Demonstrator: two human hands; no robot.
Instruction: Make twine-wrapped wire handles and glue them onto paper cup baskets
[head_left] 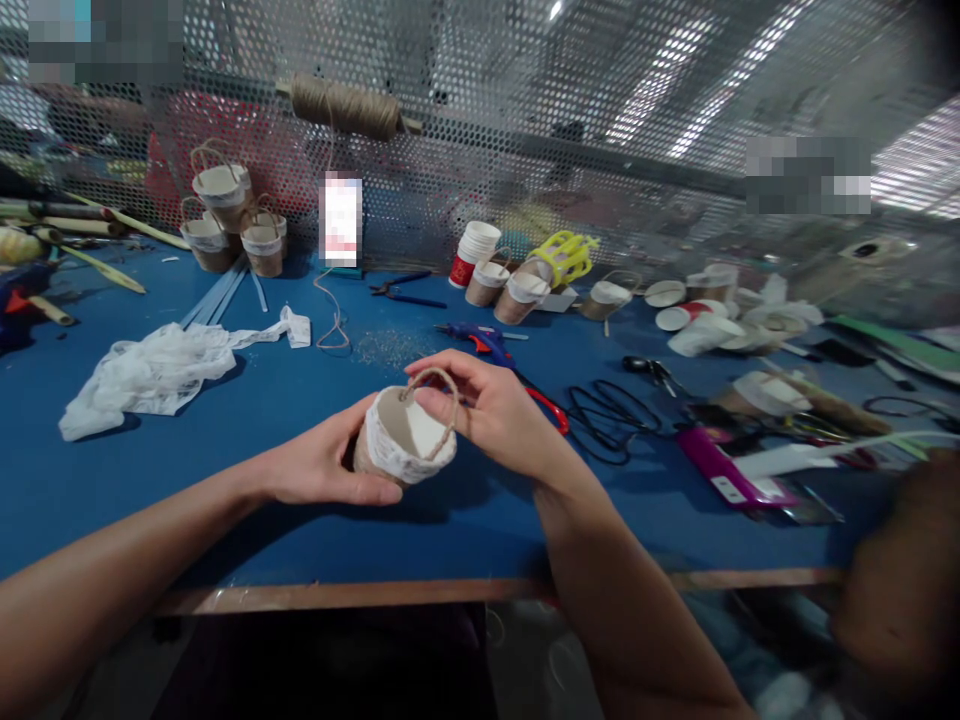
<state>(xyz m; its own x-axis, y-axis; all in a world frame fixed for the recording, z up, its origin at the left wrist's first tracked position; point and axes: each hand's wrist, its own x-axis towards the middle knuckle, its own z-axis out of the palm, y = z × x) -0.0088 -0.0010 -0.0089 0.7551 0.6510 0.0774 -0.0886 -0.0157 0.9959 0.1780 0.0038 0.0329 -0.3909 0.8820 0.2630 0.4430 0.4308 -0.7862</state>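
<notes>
My left hand [330, 455] is wrapped round a small paper-cup basket [405, 460], thumb at the front. The basket has brown twine-like sides, a white lace band at the rim and a twine loop handle. It is tilted, so its pale inside shows. My right hand [480, 405] pinches the rim and the foot of the handle at the far right side, its thumb inside the cup. Just behind that hand a blue glue gun [484, 342] lies on the table, partly hidden.
Finished-looking baskets [264, 245] are stacked at the back left, near crumpled white lace [154, 370] and glue sticks [217, 295]. Pliers [409, 292], white cups [478, 245] and a twine roll [345, 107] are behind. Black cable [611, 420] and a purple power strip [731, 475] lie right, near another person's arm.
</notes>
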